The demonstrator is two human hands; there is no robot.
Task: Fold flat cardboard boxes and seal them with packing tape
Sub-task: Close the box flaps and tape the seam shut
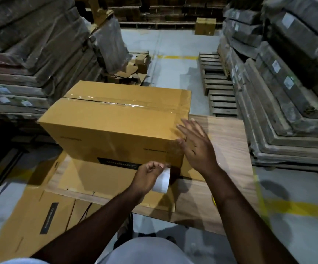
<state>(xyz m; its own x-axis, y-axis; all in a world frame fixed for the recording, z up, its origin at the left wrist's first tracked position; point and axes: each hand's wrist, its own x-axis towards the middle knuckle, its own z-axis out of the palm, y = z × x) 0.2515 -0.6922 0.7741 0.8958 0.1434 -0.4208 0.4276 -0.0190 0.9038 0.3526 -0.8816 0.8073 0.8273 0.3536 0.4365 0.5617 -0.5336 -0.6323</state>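
An assembled brown cardboard box (114, 121) stands on a wooden board (225, 141), its top seam covered by clear tape. Another strip of clear tape runs over its near right edge. My left hand (147, 177) grips a roll of packing tape (162, 181) low against the box's front face. My right hand (196, 144) has straight, spread fingers at the box's near right corner, the thumb touching the taped edge. Flat cardboard boxes (32, 221) lie under and in front of the standing box.
Tall stacks of wrapped flat cardboard (26, 60) rise on the left and more wrapped stacks (288, 92) on the right. Wooden pallets (217, 86) lie at the right rear. Cardboard scraps (129, 71) and a small box (205, 25) sit further back on the grey floor.
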